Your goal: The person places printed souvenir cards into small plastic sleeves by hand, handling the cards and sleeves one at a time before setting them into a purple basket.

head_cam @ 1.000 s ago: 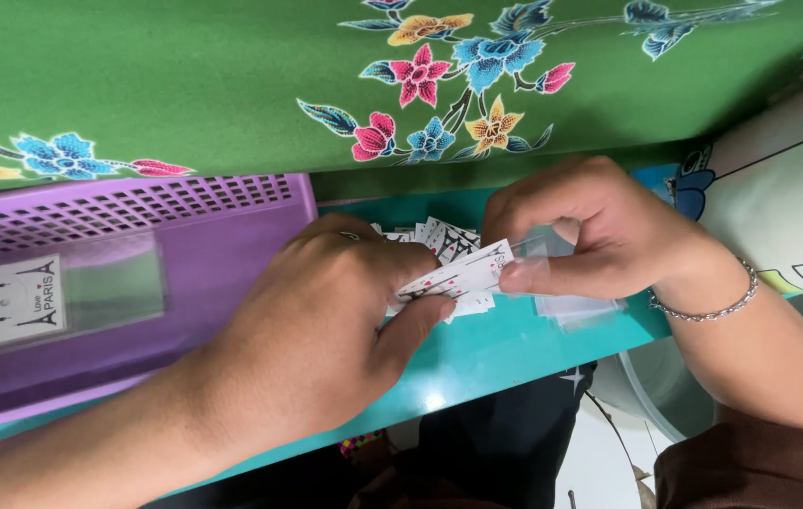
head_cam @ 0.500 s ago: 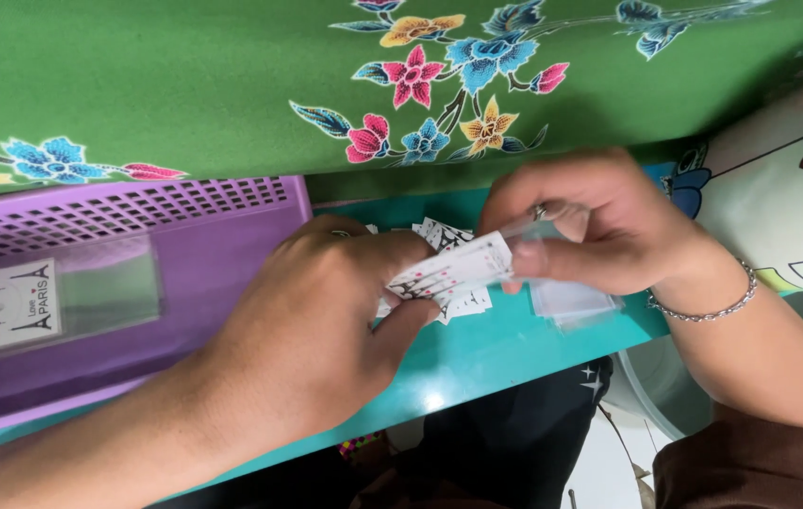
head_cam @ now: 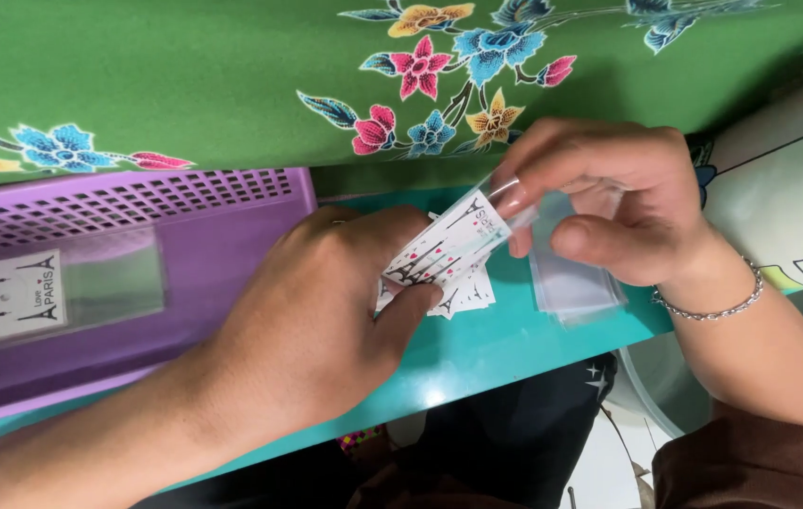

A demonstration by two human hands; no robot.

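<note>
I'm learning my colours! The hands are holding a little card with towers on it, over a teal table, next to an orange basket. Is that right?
Almost. The basket is purple, not orange, as the head view shows. The rest holds: the left hand and right hand hold a little card with towers over the teal table.

I work over a narrow teal tabletop (head_cam: 477, 353) whose far edge meets a green cloth printed with coloured flowers (head_cam: 184, 85). On its left part lies a purple perforated plastic basket (head_cam: 137, 203), and just right of the middle sits a small heap of white printed cards (head_cam: 463, 294). Near that heap, further right, a thin stack of clear plastic sleeves (head_cam: 571, 287) lies flat on the teal.
</note>
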